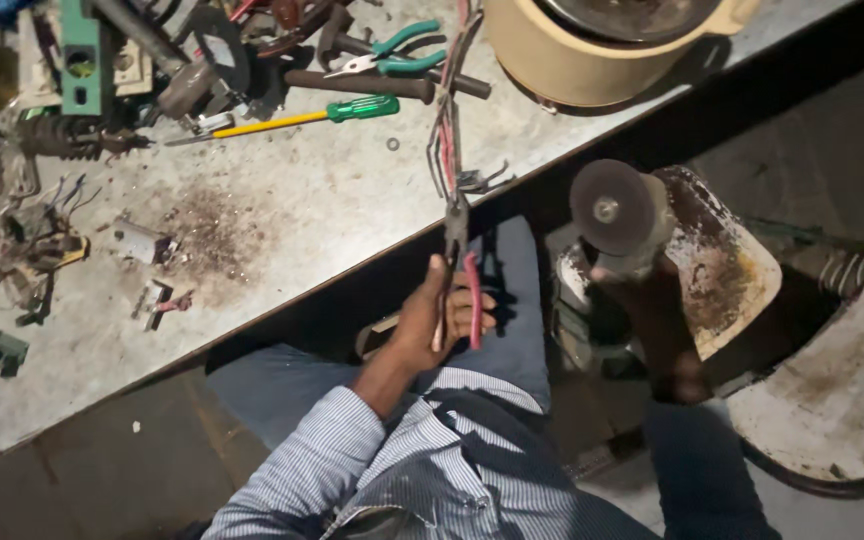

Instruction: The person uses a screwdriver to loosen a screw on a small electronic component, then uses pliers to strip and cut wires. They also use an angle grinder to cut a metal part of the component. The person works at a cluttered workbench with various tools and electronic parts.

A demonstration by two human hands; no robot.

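My left hand (422, 325) grips red-handled pliers (472, 300) just off the near edge of the metal table (332, 210). The pliers' jaws point up and meet a bundle of red and dark wires (446, 130) that runs across the table to its edge. To the right, in shadow, my right hand (657, 330) holds an angle grinder (632, 260) upright beside the table. Its round grey disc (607, 208) faces me. Behind the disc sits a rusty, white-stained guard (727, 265). My striped sleeve and blue trousers fill the lower middle.
On the table lie a green-handled screwdriver (337, 112), green-handled pliers (397, 55), a coil spring (72, 135), small metal parts (147, 242) and rusty dust. A cream round pot (592, 55) stands at the far edge. A worn white seat (842, 390) is at lower right.
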